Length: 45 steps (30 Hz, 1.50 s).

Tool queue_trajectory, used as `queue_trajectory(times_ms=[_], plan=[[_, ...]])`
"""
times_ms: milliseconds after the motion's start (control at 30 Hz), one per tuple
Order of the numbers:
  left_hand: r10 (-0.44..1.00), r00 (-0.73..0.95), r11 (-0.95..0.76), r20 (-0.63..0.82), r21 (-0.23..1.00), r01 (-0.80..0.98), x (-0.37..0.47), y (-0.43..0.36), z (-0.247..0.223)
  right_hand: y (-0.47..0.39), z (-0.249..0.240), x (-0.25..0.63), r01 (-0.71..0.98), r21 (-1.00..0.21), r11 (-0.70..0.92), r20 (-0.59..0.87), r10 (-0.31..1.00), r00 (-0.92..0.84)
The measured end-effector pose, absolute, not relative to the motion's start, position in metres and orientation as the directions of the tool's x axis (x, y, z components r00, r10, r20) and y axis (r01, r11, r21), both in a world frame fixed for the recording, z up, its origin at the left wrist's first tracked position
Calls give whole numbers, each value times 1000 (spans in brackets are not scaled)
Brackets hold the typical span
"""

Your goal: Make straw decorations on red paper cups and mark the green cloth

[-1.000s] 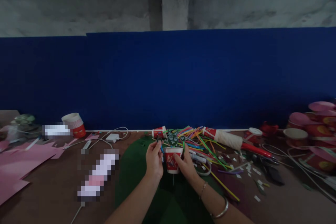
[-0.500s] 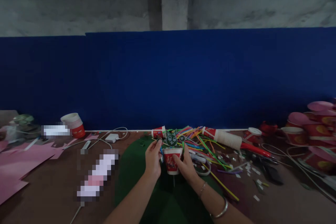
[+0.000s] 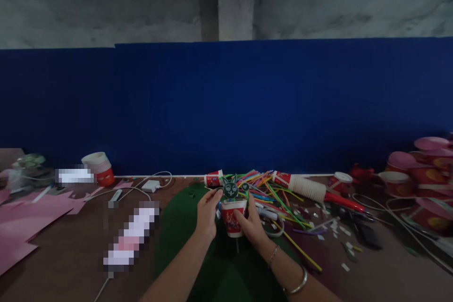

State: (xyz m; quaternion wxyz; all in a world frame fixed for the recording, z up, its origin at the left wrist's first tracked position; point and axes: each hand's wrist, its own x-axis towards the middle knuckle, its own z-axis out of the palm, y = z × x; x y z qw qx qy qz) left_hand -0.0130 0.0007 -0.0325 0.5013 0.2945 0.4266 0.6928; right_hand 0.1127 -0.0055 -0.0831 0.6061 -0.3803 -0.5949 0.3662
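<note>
A red printed paper cup [image 3: 232,221] with a white rim is held up, tilted slightly, above a green mat. My right hand [image 3: 253,224] is closed on its right side, the thumb across the front. A dark green paper animal face [image 3: 231,190] with pointed ears rises above the rim. Right of it, a small round green paper piece [image 3: 245,187] tops a green stem. My left hand [image 3: 208,212] pinches at the cup's upper left; a small round green paper piece there is mostly hidden by the fingers. A thin stick [image 3: 237,245] shows below the cup.
Colourful pipe cleaners [image 3: 253,181] lie heaped behind the cup. Stacked paper cups [image 3: 307,188] rest on their side at right, near scattered white scraps [image 3: 334,226] and a black object [image 3: 366,233]. Pink paper sheets [image 3: 28,217] and a white charger [image 3: 151,186] are at left.
The cup has tilted and its base has shifted slightly right. My left fingertips have moved a little right, closer to the animal face, covering the small round piece. My right hand keeps its hold.
</note>
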Motion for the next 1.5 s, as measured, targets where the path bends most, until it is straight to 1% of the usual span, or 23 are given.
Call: queue_trajectory(times_ms=[100,233,500,700,867,1100,1167,1300,1500], plan=[[939,-343,-168,19,896,-411,-13,2,-35,-5,-83,113,-12,-900,435,435,900,21],[929,-362,-213,75,909,-357,-12,2,-36,-2,-89,114,2,-908,420,420,906,53],[945,-304,-238,118,887,-397,-12,2,-39,-6,-87,114,38,-901,433,434,901,22],[939,-330,-223,98,904,-366,-10,-1,-35,-6,-86,114,19,-914,406,406,914,14],[929,-360,-220,88,913,-345,-9,-1,-36,-5,-86,114,3,-905,425,425,905,11],[933,-350,-211,83,914,-346,-12,2,-38,-5,-87,114,0,-893,449,449,893,-11],[929,-359,-217,86,914,-342,-14,3,-38,-3,-83,115,-10,-902,432,432,902,-18],[922,-375,-225,93,918,-325,-16,4,-40,4,-68,121,-44,-943,329,327,944,44],[913,-402,-221,73,916,-336,-13,2,-38,12,-58,132,-40,-948,315,309,944,112]])
